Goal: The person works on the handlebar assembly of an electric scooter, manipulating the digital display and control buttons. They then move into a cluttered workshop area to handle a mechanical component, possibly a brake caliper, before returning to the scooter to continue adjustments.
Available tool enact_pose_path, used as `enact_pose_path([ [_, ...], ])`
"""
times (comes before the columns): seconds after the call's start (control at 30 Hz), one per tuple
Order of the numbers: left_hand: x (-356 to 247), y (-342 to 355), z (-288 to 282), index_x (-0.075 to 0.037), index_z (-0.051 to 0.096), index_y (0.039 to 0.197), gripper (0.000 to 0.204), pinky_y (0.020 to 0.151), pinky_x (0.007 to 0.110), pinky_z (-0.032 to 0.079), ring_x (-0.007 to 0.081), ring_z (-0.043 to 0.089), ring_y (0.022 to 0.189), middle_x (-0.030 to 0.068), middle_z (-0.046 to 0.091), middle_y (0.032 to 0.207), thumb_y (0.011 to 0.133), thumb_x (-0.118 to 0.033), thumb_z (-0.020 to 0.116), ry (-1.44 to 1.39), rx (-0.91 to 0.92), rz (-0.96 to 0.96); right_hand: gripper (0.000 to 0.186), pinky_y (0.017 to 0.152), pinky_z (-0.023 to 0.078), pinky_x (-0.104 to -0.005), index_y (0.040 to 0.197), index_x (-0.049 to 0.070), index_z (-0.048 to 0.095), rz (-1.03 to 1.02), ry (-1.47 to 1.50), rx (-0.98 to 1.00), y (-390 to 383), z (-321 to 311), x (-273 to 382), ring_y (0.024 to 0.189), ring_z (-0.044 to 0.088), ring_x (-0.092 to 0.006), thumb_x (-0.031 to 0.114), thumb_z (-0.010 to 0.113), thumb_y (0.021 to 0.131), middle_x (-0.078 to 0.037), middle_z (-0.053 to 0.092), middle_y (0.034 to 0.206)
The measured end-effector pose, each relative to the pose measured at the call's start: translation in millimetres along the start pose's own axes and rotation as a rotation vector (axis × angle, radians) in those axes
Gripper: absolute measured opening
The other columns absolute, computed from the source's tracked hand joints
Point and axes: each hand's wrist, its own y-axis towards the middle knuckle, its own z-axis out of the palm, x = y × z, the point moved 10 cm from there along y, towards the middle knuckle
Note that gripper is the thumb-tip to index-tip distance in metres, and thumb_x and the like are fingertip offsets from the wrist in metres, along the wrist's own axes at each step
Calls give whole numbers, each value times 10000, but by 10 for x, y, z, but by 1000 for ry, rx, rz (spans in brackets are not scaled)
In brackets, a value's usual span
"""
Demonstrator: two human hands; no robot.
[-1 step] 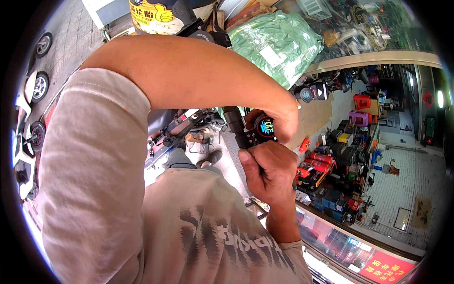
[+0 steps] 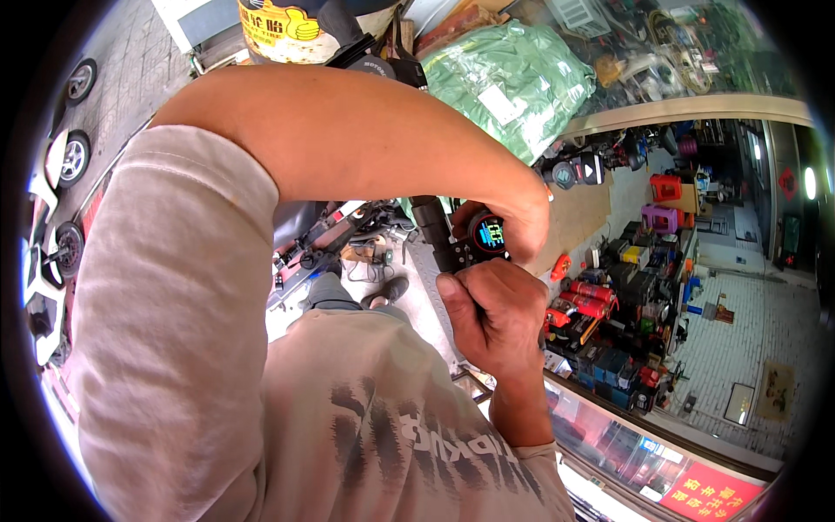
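Observation:
A small round digital display (image 2: 489, 233) with a lit screen and a red rim sits beside a black cylindrical tube (image 2: 430, 224), which looks like part of a handlebar. My left arm reaches across from the left, and my left hand (image 2: 526, 222) curls around the display's far and right sides. Most of its fingers are hidden behind the display. Just below, my right hand (image 2: 500, 309) is closed in a fist against the display and the tube's lower end, its thumb bent on the left side. Whatever its fingers grip is hidden.
A green plastic-wrapped bundle (image 2: 504, 83) lies beyond my left forearm, near a yellow-labelled drum (image 2: 296, 30). Shop goods, including red cylinders (image 2: 587, 300), crowd the right. A glass display counter (image 2: 609, 435) stands at lower right. Parked vehicles line the left. My shoe (image 2: 391, 290) shows below.

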Motion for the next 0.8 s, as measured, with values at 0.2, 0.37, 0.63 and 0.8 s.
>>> enact_pose_path([
  [0.2,50,97,41,-35,649,1307,392,635,510,647,380,740,776,223,648,1211,995,-244,539,15,66,-56,313,521,493,-290,852,-25,695,712,717,-156,-404,127,-545,592,671,-147,228,664,1034,-110,704,688],
  [0.37,14,46,27,-3,641,1302,409,615,497,649,372,738,763,220,663,1173,999,-259,543,15,6,-33,268,695,566,-296,1107,-53,676,629,1012,-23,-437,233,-465,832,769,-237,201,634,1033,-215,780,1000],
  [0.63,-33,124,93,25,673,1129,307,674,470,655,345,734,816,201,703,1006,930,-208,646,93,114,40,142,604,531,-257,887,2,635,366,429,-73,-288,92,-402,648,678,-116,-17,775,899,-87,743,794],
  [0.8,10,150,94,21,675,1118,310,680,468,655,336,734,816,190,710,991,914,-212,685,62,128,49,287,523,508,-277,860,-26,672,679,769,-117,-355,199,-600,519,657,-183,196,630,1037,-151,738,751],
])
